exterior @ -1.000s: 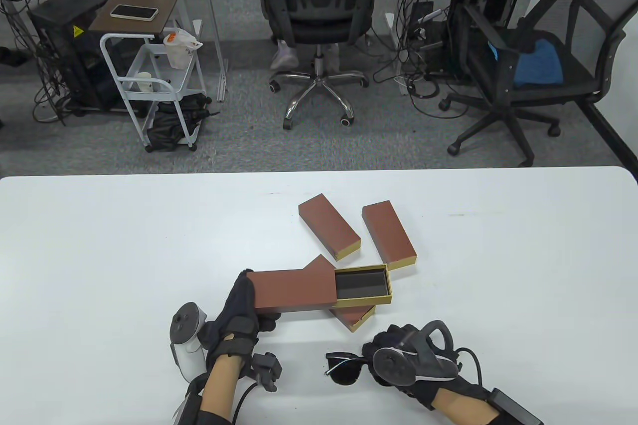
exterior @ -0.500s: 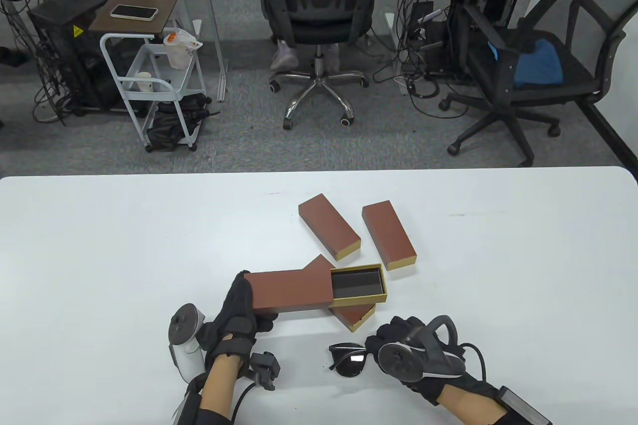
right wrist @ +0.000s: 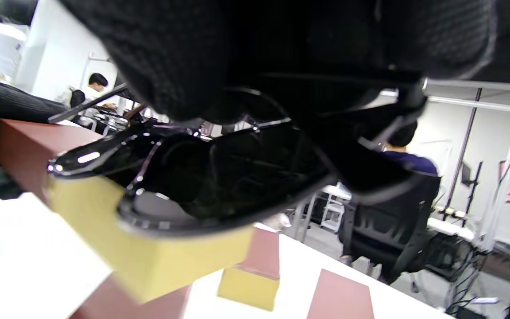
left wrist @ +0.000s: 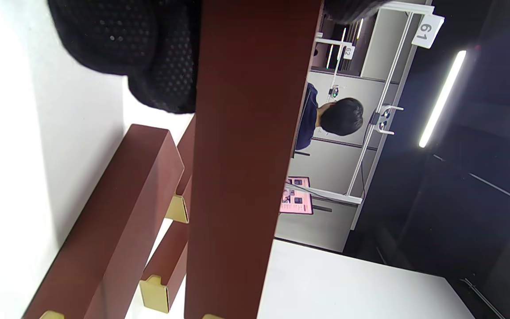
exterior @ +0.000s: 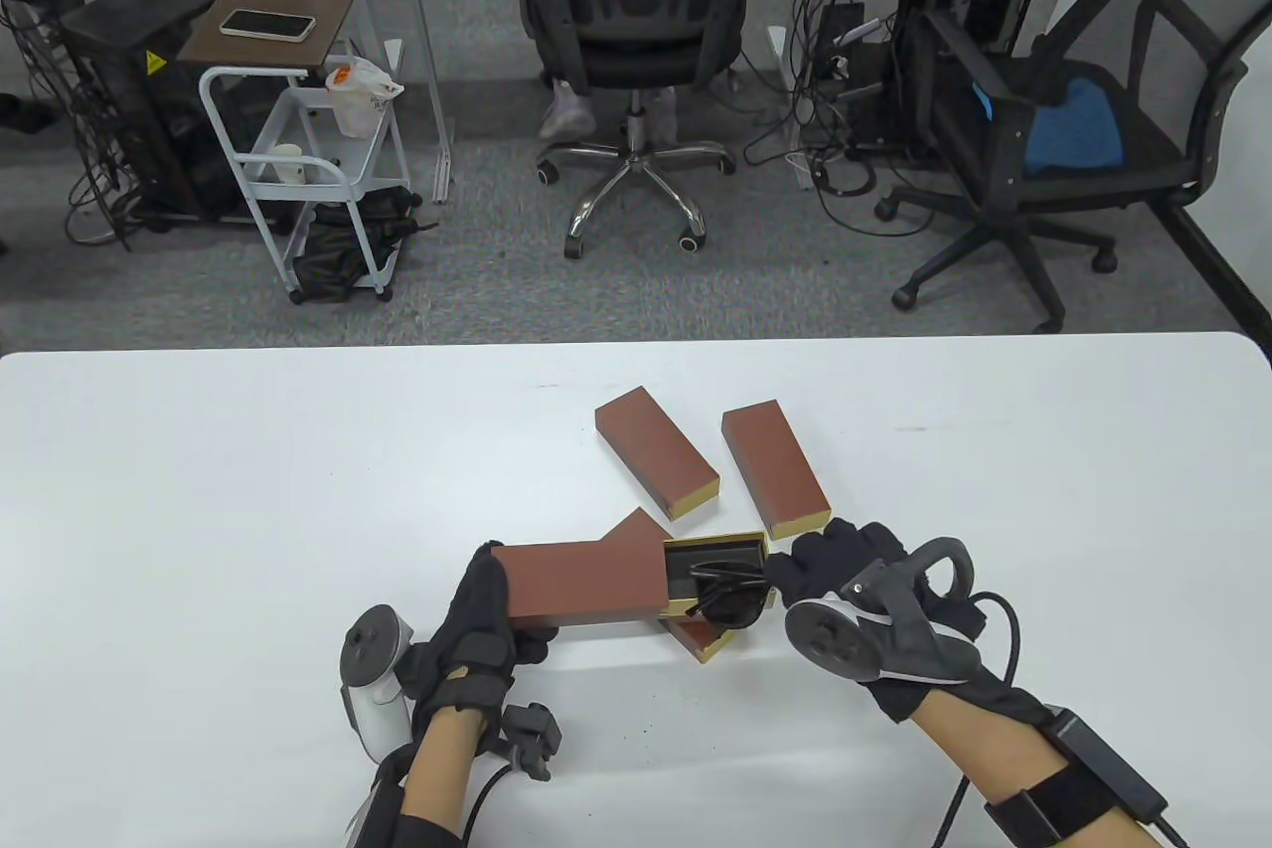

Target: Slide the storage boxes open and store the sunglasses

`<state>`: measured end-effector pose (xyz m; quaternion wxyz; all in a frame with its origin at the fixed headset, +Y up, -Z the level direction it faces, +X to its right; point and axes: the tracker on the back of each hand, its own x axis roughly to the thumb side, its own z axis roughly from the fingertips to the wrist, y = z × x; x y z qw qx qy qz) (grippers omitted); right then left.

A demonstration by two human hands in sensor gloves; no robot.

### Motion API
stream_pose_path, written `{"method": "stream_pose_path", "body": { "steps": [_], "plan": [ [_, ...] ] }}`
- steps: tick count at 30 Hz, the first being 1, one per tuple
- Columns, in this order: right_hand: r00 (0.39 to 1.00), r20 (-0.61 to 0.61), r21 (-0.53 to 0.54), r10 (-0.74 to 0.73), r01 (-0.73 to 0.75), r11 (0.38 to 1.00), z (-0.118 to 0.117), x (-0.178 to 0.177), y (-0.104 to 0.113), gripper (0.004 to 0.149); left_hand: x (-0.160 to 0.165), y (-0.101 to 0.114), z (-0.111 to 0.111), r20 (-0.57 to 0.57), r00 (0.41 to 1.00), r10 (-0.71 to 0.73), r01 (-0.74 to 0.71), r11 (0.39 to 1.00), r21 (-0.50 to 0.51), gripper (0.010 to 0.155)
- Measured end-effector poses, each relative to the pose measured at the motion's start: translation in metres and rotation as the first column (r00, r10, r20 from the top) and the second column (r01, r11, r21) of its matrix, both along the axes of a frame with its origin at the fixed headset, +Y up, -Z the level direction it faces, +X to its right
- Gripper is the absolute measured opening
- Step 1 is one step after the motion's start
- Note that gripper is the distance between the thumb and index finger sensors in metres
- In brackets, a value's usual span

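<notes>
My left hand (exterior: 484,629) grips the left end of a brown sleeve box (exterior: 581,580) and holds it above the table; the sleeve also shows in the left wrist view (left wrist: 246,159). Its gold drawer (exterior: 717,547) is slid out to the right. My right hand (exterior: 830,565) holds black sunglasses (exterior: 728,593) over the open drawer, partly inside it and hanging over its near edge. In the right wrist view the sunglasses (right wrist: 219,177) sit under my fingers (right wrist: 193,53) against the gold drawer end (right wrist: 157,257).
Three more brown boxes with gold ends lie on the white table (exterior: 199,510): one (exterior: 656,452) and another (exterior: 774,468) behind the held box, one (exterior: 708,634) beneath it. Office chairs and a cart stand beyond the table's far edge.
My right hand has lifted the sunglasses off the table near the front edge and carried them up and back to the open drawer. The left hand has kept the box nearly still.
</notes>
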<state>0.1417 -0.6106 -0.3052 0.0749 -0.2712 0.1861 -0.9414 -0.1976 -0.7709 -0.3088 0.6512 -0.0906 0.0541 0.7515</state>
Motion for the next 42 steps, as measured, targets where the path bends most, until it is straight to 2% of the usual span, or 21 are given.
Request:
{"method": "stream_pose_path", "body": {
  "steps": [6, 14, 24, 27, 42],
  "plan": [
    [0.992, 0.050, 0.043, 0.114, -0.116, 0.992, -0.003, 0.000, 0.005, 0.037, 0.008, 0.004, 0.001, 0.037, 0.999, -0.003, 0.002, 1.000, 0.013, 0.071],
    [0.978, 0.059, -0.006, 0.199, -0.199, 0.980, 0.001, -0.007, 0.002, 0.036, 0.021, 0.008, 0.002, 0.092, 0.996, 0.000, -0.002, 1.000, 0.021, 0.071],
    [0.977, 0.044, -0.026, 0.208, -0.207, 0.978, 0.002, -0.019, 0.003, 0.036, 0.030, 0.009, 0.004, 0.123, 0.992, -0.014, 0.011, 1.000, 0.022, 0.071],
    [0.976, 0.051, -0.062, 0.214, -0.211, 0.976, 0.000, -0.022, 0.001, 0.036, 0.030, 0.009, 0.003, 0.124, 0.992, -0.031, 0.027, 0.999, 0.029, 0.071],
    [0.990, 0.056, -0.137, 0.128, -0.119, 0.983, -0.011, -0.035, -0.013, 0.036, 0.035, 0.006, 0.002, 0.164, 0.986, -0.014, 0.009, 0.999, 0.031, 0.071]
  ]
}}
